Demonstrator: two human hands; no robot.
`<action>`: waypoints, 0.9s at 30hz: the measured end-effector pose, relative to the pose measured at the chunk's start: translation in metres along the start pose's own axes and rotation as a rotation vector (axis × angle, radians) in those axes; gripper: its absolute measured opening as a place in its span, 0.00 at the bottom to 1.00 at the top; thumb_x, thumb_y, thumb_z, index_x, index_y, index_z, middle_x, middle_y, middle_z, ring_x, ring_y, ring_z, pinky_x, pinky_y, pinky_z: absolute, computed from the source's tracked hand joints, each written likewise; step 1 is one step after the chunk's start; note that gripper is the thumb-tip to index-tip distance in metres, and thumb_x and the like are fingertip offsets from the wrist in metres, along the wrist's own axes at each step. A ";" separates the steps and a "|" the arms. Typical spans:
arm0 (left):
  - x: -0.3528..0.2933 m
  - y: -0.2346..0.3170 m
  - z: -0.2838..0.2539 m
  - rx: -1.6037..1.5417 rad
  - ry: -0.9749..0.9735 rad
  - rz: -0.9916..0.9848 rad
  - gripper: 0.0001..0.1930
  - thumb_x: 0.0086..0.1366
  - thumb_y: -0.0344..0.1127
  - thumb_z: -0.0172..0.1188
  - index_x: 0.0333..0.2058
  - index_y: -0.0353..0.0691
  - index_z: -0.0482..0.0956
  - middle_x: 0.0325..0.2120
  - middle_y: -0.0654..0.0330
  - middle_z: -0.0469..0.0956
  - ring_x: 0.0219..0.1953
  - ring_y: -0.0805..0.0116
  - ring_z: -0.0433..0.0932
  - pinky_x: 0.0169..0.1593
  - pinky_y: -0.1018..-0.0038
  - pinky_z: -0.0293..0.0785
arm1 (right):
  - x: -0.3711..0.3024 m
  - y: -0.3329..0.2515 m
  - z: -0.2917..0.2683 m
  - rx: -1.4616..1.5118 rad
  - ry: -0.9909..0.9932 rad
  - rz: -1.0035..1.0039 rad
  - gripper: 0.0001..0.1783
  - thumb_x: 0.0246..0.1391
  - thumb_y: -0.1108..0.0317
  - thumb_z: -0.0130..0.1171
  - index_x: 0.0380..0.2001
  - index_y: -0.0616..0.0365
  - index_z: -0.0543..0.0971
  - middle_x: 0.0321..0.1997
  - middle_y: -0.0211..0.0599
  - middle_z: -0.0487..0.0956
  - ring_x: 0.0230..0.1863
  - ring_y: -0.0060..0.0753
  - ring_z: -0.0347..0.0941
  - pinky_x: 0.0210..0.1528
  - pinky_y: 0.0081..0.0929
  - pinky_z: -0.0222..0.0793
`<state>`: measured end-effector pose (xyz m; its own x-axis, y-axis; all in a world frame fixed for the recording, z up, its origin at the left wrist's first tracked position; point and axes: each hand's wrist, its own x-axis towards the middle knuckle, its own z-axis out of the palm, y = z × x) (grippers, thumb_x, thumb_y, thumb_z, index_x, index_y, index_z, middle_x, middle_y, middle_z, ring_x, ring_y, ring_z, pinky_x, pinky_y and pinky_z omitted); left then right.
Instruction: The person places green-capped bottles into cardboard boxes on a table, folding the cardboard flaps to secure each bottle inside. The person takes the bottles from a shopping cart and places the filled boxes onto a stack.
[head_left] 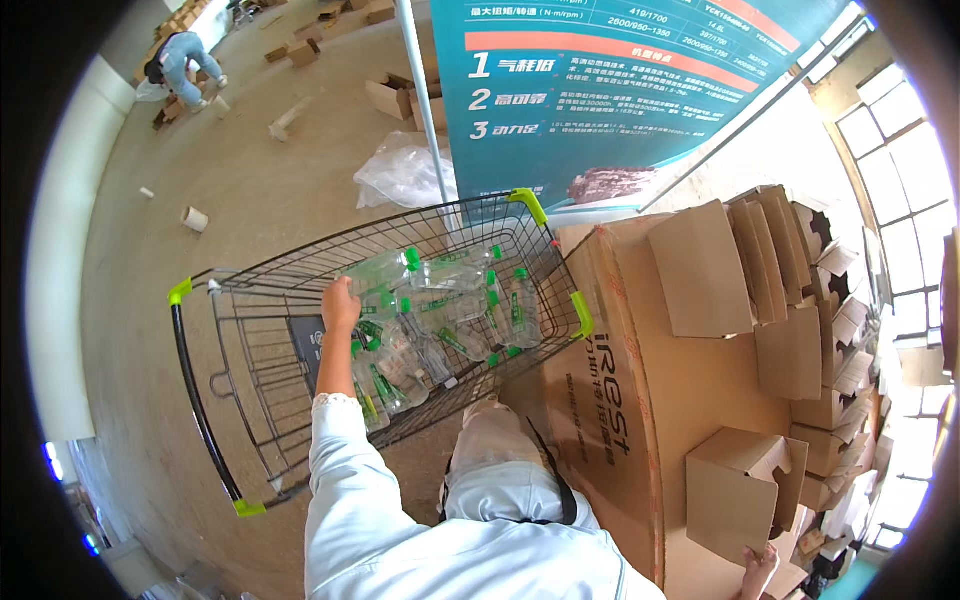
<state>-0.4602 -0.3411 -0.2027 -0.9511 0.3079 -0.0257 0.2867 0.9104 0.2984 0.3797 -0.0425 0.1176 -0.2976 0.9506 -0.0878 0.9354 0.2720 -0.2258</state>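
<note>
A left hand (341, 305), fingers clamped on a bottle (386, 270) in the cart (197, 400) at eleven o'clock, should grip lightly lest thin plastic buckle, while the right hand (762, 572), finger closure unclear, touches a box (730, 505) at three o'clock.

A pale-blue, long-sleeved top (480, 562) ends in a scalloped white cuff (335, 401), worn with a narrow dark strap (567, 497).

Left arm (337, 372): I stretch it forward, pale sleeve (345, 470) ending mid-forearm.
Left hand (341, 303): I hold it curled closed, back upward, wrist bare.
Right hand (760, 572): low at my far right, curled inward.
</note>
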 end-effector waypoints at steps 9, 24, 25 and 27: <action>0.044 0.002 0.090 0.438 0.133 0.081 0.32 0.47 0.29 0.70 0.52 0.40 0.69 0.49 0.53 0.71 0.55 0.54 0.70 0.57 0.58 0.68 | -0.028 0.057 0.024 0.119 0.155 0.029 0.11 0.40 0.78 0.63 0.32 0.61 0.80 0.32 0.42 0.79 0.47 0.50 0.71 0.53 0.44 0.66; -0.035 0.069 0.061 -0.234 0.315 0.204 0.40 0.46 0.36 0.76 0.56 0.27 0.67 0.53 0.42 0.72 0.57 0.46 0.71 0.61 0.56 0.67 | -0.032 -0.044 0.029 -0.055 0.310 0.104 0.10 0.29 0.78 0.70 0.22 0.59 0.82 0.37 0.37 0.81 0.58 0.51 0.69 0.59 0.44 0.67; -0.043 0.103 0.040 -0.451 0.264 0.227 0.38 0.48 0.35 0.75 0.56 0.28 0.68 0.52 0.43 0.73 0.56 0.49 0.72 0.60 0.58 0.68 | -0.037 -0.046 0.026 -0.032 0.323 0.092 0.10 0.29 0.77 0.71 0.21 0.58 0.82 0.38 0.37 0.81 0.58 0.51 0.68 0.60 0.44 0.67; -0.072 0.174 -0.002 -0.869 0.133 0.251 0.34 0.51 0.34 0.72 0.55 0.28 0.69 0.50 0.46 0.74 0.53 0.55 0.74 0.57 0.62 0.71 | -0.042 -0.042 0.027 -0.040 0.378 0.067 0.11 0.29 0.74 0.74 0.21 0.56 0.82 0.40 0.36 0.80 0.60 0.51 0.68 0.61 0.44 0.66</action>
<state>-0.3419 -0.2059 -0.1466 -0.8933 0.3856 0.2308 0.3504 0.2762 0.8949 0.3478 -0.0980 0.1041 -0.1514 0.9526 0.2641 0.9593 0.2060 -0.1930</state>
